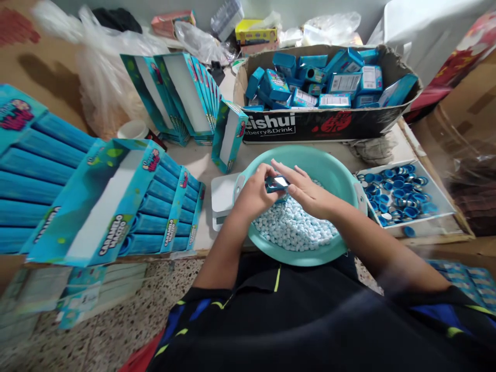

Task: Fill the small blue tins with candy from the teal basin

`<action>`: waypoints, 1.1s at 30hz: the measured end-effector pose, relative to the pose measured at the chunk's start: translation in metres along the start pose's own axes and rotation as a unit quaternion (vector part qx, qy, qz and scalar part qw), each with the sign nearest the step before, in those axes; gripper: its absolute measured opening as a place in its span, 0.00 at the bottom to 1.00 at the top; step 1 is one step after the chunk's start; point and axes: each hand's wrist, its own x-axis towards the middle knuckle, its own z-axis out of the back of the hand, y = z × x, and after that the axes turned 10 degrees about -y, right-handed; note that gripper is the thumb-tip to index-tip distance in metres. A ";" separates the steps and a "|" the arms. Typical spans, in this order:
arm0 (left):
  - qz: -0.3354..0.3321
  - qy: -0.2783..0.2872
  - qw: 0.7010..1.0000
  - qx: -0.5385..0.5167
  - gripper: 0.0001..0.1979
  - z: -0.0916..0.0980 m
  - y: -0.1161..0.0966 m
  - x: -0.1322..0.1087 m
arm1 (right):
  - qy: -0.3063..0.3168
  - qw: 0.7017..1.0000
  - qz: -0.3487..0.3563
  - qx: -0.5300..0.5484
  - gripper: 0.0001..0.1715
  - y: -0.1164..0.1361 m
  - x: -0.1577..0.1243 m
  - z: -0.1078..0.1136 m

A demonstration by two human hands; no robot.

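Note:
My left hand (252, 192) is closed around a small dark-blue tin (273, 184), which it keeps tilted over a turquoise basin (337, 165). Light reflects off the end of the tin. On the basin's floor lies a heap of small white and pale-blue candies (296, 227). Close against the tin's right side is my right hand (312, 195), its fingers stretched out and apart. Whether its fingertips touch the tin, I cannot tell. The tin's underside is partly hidden by my hands.
Behind the basin stands a black carton (310, 126) full of blue tins. At right, a white tray (442, 211) holds many blue caps. Blue display boxes (127, 206) line the left side, near a flat white device (222, 194). Plastic bags (112, 67) lie at the back.

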 end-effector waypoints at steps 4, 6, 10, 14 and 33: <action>0.012 -0.046 0.999 0.001 0.21 0.001 -0.002 -0.006 | -0.082 0.988 -0.105 -0.071 0.37 -0.015 0.008 0.005; 0.008 -0.091 0.996 0.008 0.22 0.001 -0.001 -0.007 | -0.025 0.962 -0.219 -0.161 0.35 -0.023 0.010 0.006; -0.020 -0.086 0.995 0.037 0.27 0.003 0.000 -0.005 | 0.188 0.896 -0.293 -0.277 0.43 -0.018 0.006 -0.004; -0.035 -0.026 0.996 0.082 0.29 0.004 0.000 0.000 | 0.249 0.913 -0.176 -0.271 0.56 0.000 -0.001 -0.023; -0.088 -0.007 0.989 0.115 0.13 0.006 -0.005 -0.001 | 0.393 0.898 -0.180 -0.087 0.55 0.004 0.000 -0.025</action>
